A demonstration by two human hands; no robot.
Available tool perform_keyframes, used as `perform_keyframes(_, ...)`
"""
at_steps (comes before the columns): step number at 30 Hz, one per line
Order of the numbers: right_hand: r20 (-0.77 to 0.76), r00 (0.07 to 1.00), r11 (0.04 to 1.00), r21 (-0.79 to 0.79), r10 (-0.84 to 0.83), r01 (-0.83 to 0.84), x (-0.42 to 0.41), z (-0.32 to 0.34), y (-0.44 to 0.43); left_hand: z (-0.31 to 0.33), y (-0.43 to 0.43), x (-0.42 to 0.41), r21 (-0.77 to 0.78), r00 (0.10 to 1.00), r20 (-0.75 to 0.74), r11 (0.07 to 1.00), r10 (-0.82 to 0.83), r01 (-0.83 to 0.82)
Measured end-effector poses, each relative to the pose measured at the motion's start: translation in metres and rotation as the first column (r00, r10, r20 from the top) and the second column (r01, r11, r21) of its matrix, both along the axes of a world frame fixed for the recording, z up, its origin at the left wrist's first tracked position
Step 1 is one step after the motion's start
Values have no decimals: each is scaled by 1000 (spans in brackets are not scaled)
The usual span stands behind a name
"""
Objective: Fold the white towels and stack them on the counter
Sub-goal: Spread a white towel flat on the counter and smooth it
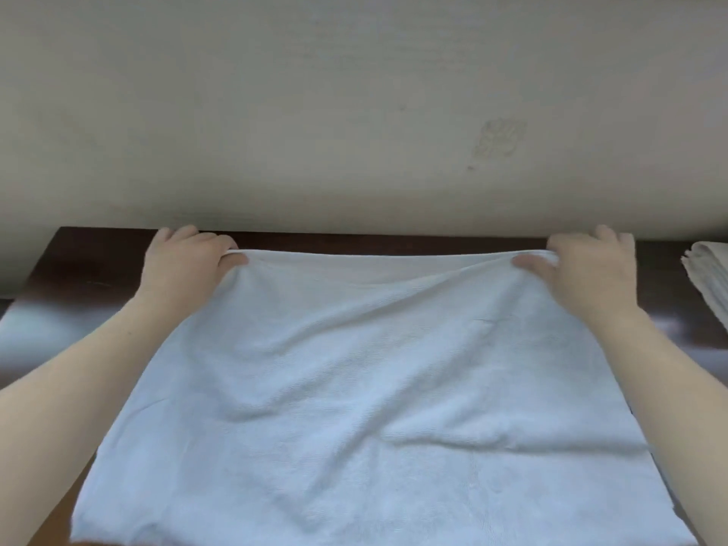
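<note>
The towel [366, 388] lies spread on the bench [78, 277], its far edge just short of the wall [354, 112] behind. The left hand [185, 262] sits at the towel's far left corner, the right hand [591, 266] at its far right corner, both lifting that edge. Right of the towel, apart from it, a folded stack [709, 277] rests on the bench.

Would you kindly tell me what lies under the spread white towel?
The dark wooden counter shows around the white towel; the surface beneath its middle is covered.
</note>
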State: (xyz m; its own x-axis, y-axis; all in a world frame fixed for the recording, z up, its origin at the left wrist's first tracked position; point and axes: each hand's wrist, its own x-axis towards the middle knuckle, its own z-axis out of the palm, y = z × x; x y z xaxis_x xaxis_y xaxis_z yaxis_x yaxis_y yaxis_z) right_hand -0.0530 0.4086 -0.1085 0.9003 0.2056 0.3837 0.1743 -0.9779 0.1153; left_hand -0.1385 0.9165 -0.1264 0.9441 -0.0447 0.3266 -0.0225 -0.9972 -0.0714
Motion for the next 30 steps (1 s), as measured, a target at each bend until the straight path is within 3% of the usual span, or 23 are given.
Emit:
perform_keyframes(4,-62,996,997,-53,-59,56,-1,-28,20,-27,-4,1,-84,994,-38,991,104,-107)
perform_keyframes(9,-196,962,977,63,-188,204,-14,-41,32,-33,0,-11,-218,975,-48,950,217,-223)
perform_keyframes(12,-182,973,984,80,-143,160,-27,-42,25,-28,12,-19,-254,995,-22,962,102,-104)
perform_keyframes(15,-186,976,992,32,-112,120,-30,-42,9,-32,27,-18,-254,984,-176,967,-16,-30)
perform_keyframes(23,-274,959,981,157,-70,117,-26,-16,-19,-21,42,3,-349,934,-351,916,70,-199)
perform_keyframes(27,-267,960,939,300,-88,169,-15,6,-27,-9,55,1,-382,979,-156,906,128,-180)
perform_keyframes(30,-239,964,944,274,-119,185,-2,5,-17,-13,53,-4,-464,963,-99,845,250,-267)
